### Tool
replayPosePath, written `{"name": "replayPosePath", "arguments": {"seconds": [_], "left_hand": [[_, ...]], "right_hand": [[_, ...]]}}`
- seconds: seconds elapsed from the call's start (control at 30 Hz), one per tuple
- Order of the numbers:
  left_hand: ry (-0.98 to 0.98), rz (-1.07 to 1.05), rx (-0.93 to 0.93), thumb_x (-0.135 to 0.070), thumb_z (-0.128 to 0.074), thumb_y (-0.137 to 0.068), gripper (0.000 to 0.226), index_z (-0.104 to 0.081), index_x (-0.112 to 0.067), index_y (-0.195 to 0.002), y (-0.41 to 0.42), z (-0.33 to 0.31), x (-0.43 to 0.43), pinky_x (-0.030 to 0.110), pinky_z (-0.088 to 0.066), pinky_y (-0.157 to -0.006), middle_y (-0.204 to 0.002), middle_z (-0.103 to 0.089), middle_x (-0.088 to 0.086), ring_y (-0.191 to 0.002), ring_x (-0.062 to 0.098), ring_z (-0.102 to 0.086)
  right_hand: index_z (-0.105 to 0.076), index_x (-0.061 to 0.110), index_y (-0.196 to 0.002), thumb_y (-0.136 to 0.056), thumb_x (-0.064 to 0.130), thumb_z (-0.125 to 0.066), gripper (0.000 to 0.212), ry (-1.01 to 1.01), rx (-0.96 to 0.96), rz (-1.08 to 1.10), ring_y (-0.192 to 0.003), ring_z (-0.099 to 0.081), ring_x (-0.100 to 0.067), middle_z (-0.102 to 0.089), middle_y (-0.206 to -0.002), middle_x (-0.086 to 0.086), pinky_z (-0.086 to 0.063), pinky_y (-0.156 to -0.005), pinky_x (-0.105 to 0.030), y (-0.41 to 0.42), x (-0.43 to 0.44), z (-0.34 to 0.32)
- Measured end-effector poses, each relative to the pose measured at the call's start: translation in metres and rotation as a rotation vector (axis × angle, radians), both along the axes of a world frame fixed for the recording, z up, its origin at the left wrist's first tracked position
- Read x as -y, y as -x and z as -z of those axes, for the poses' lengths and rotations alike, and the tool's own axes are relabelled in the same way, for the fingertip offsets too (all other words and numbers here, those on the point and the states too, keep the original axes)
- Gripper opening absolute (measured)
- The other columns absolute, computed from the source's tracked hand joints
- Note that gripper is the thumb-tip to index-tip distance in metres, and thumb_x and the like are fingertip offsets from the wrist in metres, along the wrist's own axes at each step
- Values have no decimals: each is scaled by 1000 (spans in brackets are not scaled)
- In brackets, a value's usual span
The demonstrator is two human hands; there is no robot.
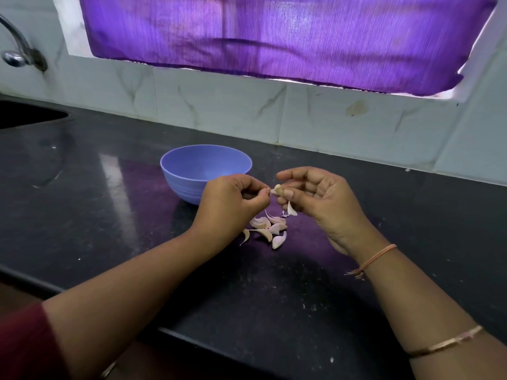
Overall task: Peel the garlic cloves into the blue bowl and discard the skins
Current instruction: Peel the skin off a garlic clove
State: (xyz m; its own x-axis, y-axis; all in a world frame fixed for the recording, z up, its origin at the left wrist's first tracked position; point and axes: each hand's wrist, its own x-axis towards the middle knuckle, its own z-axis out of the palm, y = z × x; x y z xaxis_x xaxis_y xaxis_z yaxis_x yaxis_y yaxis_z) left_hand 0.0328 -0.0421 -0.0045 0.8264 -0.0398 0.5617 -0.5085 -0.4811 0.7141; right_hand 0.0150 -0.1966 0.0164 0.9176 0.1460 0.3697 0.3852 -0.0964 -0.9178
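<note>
Midair, garlic clove pinched between 2 hands: right hand gripping its body, left hand pinching its left tip. Below, loose cloves on counter; blue bowl just beyond, leftward.

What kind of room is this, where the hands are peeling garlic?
Most likely a home kitchen: a dark stone counter, a tap and a sink at the far left, a tiled wall, and garlic cloves lying by a blue bowl.
</note>
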Motion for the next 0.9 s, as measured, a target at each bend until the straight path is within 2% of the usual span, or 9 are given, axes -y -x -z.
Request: {"name": "replayPosePath", "arguments": {"seconds": [0.1, 0.17, 0.3, 0.37, 0.43, 0.53, 0.67, 0.8, 0.9], "left_hand": [[-28, 2, -6, -14, -67, -83, 8, -74, -12, -85, 0, 0, -1, 5, -38, -51, -59, -61, -17, -53, -6, -56], [-43, -3, -7, -15, -67, -83, 8, -74, -12, -85, 0, 0, -2, 5, -39, -52, -60, -62, -17, -54, -5, -57], [-71, -2, -42, -15, -67, -83, 8, -74, -12, -82, 0, 0, -2, 6, -42, -53, -60, -63, -14, -58, -1, -59], [-102, -9, -73, -15, -67, -82, 8, -74, -12, -81, -1, 1, -3, 6, -43, -55, -60, -62, -16, -61, -1, -59], [-119, -18, -85, -16, -67, -82, 7, -74, -14, -81, -1, 2, -4, 5, -43, -55, -60, -61, -18, -61, -3, -59], [-83, -16, -44, -16, -68, -82, 6, -74, -15, -83, 0, 1, -4, 5, -45, -58, -64, -63, -20, -66, -4, -61], [15, 27, -25, -14, -72, -80, 9, -73, -17, -88, 1, 0, -3, 10, -52, -65, -76, -68, -15, -67, -3, -65], [35, 53, -15, -4, -65, -82, 16, -74, -13, -91, 2, -1, -2, 4, -44, -61, -70, -65, -17, -60, -8, -60], [54, 73, -30, -5, -63, -83, 16, -74, -13, -91, 4, -1, 0, 3, -41, -58, -69, -67, -13, -58, -8, -59]], "right_hand": [[-66, 13, -94, -87, -5, -54, 22, 57, 0, -4, -72, -62, -8, -67, -83, -5, -51, -66, -16, -1, -1, 2], [-65, 14, -90, -89, -4, -52, 22, 85, -7, 4, -75, -59, -9, -66, -84, -5, -49, -66, -19, -1, -2, 3], [-64, 18, -90, -91, 2, -53, 19, 66, -15, 35, -65, -47, -7, -64, -83, 7, -43, -61, -18, -2, -4, 4], [-64, 19, -92, -91, 5, -53, 18, 4, -16, 44, -73, -51, -5, -66, -87, 12, -46, -66, -18, -2, -3, 2], [-62, 19, -91, -92, 5, -51, 18, 8, 1, 42, -82, -57, -2, -67, -91, 9, -47, -69, -18, -2, -1, 1], [-60, 17, -90, -92, -1, -49, 21, 57, 19, 55, -76, -60, 1, -65, -83, 0, -46, -66, -14, -3, -2, 4], [-65, 17, -86, -88, -2, -56, 22, 115, 73, 116, -71, -58, 5, -65, -82, 4, -45, -65, -10, -6, -1, 7], [-64, 13, -93, -84, 1, -62, 15, 132, 91, 155, -69, -61, -10, -66, -76, -3, -52, -70, -26, -8, -1, 9], [-66, 13, -84, -80, 7, -68, 8, 191, 125, 224, -77, -65, -29, -69, -82, -13, -54, -75, -40, -8, 0, 9]]}}
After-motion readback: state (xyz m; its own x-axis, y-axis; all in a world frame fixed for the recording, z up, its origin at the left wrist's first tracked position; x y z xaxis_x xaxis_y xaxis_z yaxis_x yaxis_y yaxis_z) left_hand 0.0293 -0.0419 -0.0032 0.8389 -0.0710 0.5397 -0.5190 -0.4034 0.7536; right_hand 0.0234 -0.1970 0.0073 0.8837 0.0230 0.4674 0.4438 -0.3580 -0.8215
